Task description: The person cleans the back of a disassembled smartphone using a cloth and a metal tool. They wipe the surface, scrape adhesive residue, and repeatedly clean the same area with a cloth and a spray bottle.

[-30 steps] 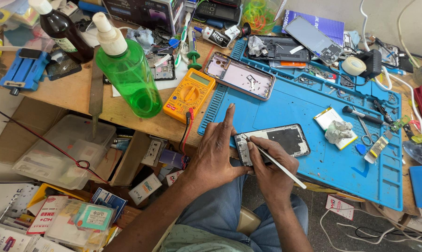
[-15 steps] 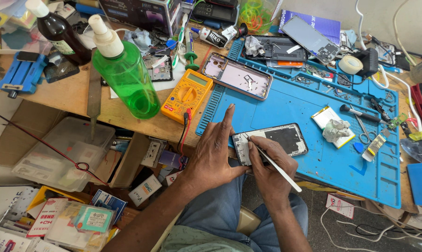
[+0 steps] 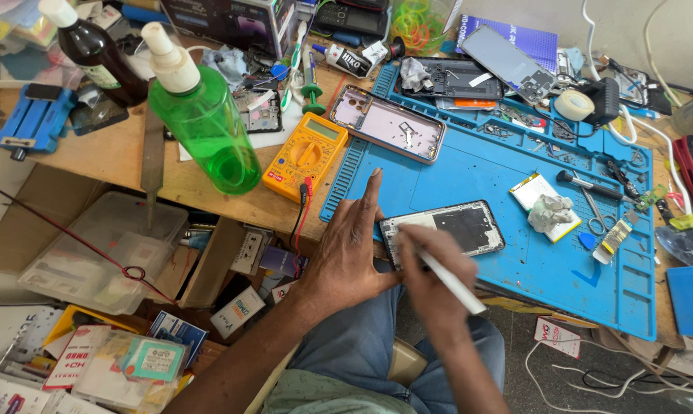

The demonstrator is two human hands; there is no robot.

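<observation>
An opened phone body lies near the front edge of a blue work mat. My left hand rests flat beside it, steadying its left end, index finger stretched up over the mat. My right hand grips a slim white tool like a pen, its tip down at the phone's lower left corner. The hand is slightly blurred. The corner under the fingers is hidden.
A yellow multimeter, a green spray bottle and a dark bottle stand at left. A phone frame, tape roll, tweezers, scissors and a crumpled wipe lie on the mat. Boxes and packets sit under the table.
My right hand has shifted slightly at the phone's corner with the white tool; the left hand stays put.
</observation>
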